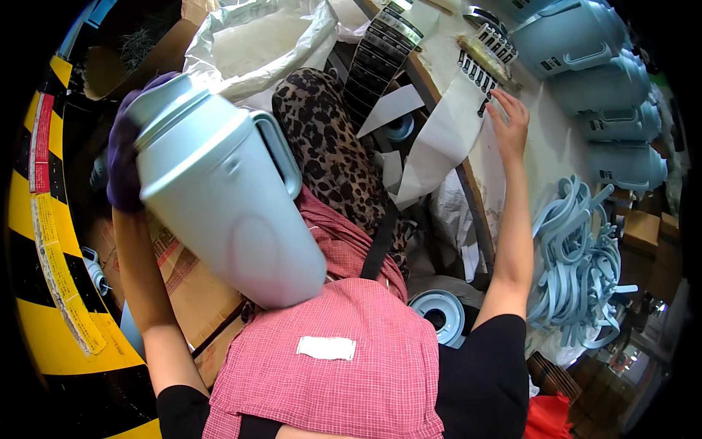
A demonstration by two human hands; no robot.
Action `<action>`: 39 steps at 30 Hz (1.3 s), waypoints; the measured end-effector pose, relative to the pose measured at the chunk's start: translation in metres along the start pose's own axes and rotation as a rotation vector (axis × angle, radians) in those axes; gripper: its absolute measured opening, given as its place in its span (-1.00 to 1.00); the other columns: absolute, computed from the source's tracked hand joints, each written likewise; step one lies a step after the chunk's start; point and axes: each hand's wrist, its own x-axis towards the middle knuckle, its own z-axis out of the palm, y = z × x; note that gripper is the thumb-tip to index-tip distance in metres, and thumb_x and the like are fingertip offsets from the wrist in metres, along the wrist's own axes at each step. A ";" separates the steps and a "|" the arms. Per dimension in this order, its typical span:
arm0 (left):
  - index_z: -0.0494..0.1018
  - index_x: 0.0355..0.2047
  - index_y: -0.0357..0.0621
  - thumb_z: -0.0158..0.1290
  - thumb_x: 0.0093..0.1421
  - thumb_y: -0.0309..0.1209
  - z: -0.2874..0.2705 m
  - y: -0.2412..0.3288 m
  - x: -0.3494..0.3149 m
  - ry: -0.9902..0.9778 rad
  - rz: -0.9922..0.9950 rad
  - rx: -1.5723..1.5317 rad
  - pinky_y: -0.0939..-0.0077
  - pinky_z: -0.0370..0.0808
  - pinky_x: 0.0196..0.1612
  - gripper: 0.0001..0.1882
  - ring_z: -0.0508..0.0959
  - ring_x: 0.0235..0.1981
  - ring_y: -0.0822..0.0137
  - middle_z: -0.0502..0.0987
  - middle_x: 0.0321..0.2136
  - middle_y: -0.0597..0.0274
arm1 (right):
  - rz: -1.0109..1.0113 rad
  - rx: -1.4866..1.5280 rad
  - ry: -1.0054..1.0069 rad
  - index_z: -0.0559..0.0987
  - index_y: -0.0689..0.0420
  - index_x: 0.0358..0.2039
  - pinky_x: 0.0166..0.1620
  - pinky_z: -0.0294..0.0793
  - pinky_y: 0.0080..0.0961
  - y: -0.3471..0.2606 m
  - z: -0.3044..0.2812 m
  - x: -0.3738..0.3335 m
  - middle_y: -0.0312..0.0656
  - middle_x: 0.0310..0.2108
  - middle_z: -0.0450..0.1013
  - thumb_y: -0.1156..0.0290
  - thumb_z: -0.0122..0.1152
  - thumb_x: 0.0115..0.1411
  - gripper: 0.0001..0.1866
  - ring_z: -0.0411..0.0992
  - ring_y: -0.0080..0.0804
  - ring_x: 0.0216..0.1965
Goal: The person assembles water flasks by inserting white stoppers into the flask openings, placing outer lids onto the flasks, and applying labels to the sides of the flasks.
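A large light-blue plastic pitcher (234,212) with a side handle is tilted across my lap, its base against my red checked apron. My left hand (126,146), in a purple glove, grips it around the rim end; the fingers are partly hidden behind it. My bare right hand (510,121) reaches over the white table to a strip of small black stickers (479,76) on pale backing paper (446,139). Its thumb and forefinger are slightly apart beside the end sticker of the row, and I see nothing held between them.
Several light-blue pitchers (574,40) stand along the table's right side, above a heap of loose blue handles (578,256). A white sack (256,44) and a dark label strip (376,62) lie ahead. A yellow-black striped edge (69,293) runs at left; a round blue part (441,311) is beside my right elbow.
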 end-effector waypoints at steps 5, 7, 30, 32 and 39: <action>0.50 -0.22 -0.29 -0.01 0.44 -0.17 0.032 -0.051 0.025 0.273 -0.272 0.184 0.61 0.37 -0.21 -0.64 0.40 -0.31 0.50 0.47 -0.36 0.30 | 0.116 0.064 -0.053 0.75 -0.04 -0.18 0.12 0.37 -0.39 0.032 0.019 0.009 -0.35 -0.11 0.58 0.26 0.43 0.11 -0.75 0.41 -0.29 -0.06; 0.51 -0.24 -0.28 0.00 0.44 -0.13 0.027 -0.067 0.041 0.228 -0.294 0.223 0.63 0.37 -0.21 -0.61 0.40 -0.30 0.54 0.48 -0.35 0.29 | 0.178 0.077 -0.058 0.75 -0.03 -0.21 0.03 0.44 -0.42 0.036 0.017 0.008 -0.34 -0.19 0.61 0.31 0.43 0.11 -0.79 0.47 -0.31 -0.13; 0.60 -0.38 -0.11 0.27 0.08 -0.20 0.091 -0.023 -0.046 0.386 -0.057 0.573 0.28 0.32 0.07 -0.75 0.46 -0.07 0.10 0.56 -0.18 0.12 | 0.383 1.263 -0.596 0.71 0.22 -0.41 0.12 0.29 -0.47 -0.326 0.069 0.001 -0.23 -0.07 0.46 0.44 0.51 0.06 -0.86 0.38 -0.42 0.01; 0.59 -0.42 -0.12 0.28 0.07 -0.21 0.089 -0.032 -0.039 0.399 -0.049 0.605 0.28 0.32 0.05 -0.76 0.45 -0.09 0.12 0.56 -0.19 0.15 | 0.518 1.360 -0.596 0.71 0.24 -0.42 0.11 0.28 -0.47 -0.330 0.075 0.000 -0.22 -0.05 0.44 0.44 0.50 0.08 -0.85 0.38 -0.43 0.01; 0.57 -0.54 -0.08 0.30 0.03 -0.20 0.079 -0.038 -0.022 0.413 -0.008 0.920 0.19 0.29 0.02 -0.76 0.42 -0.12 0.14 0.53 -0.24 0.28 | 0.483 1.264 -0.474 0.70 0.24 -0.45 0.11 0.28 -0.46 -0.335 0.099 -0.009 -0.23 -0.03 0.40 0.42 0.51 0.07 -0.84 0.35 -0.44 0.04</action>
